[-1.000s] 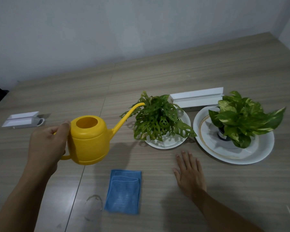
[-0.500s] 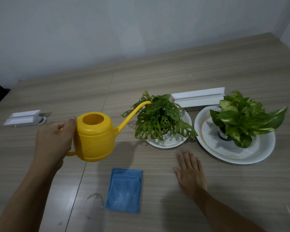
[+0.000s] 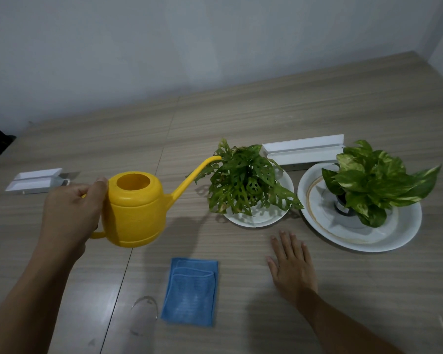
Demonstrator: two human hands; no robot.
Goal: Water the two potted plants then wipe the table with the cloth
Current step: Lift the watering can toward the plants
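Observation:
My left hand (image 3: pixel 71 213) grips the handle of a yellow watering can (image 3: pixel 136 210), held above the table with its spout tip touching the leaves of the holey-leafed plant (image 3: pixel 243 182). That plant stands on a small white plate (image 3: pixel 266 218). To its right a variegated plant (image 3: pixel 376 180) in a dark pot sits on a large white plate (image 3: pixel 399 233). A folded blue cloth (image 3: pixel 192 292) lies near the front edge. Beside the cloth, my right hand (image 3: pixel 292 267) rests flat on the wooden table (image 3: pixel 266 118), palm down and holding nothing.
A white L-shaped holder (image 3: pixel 302 152) lies behind the two plates. Another small white holder (image 3: pixel 35 181) sits at the far left. A ring of water marks the table (image 3: pixel 143 312) left of the cloth. A grey wall runs along the table's far edge.
My left hand has carried the watering can to the right, bringing the spout tip up against the left plant's leaves. My right hand has stayed flat on the table.

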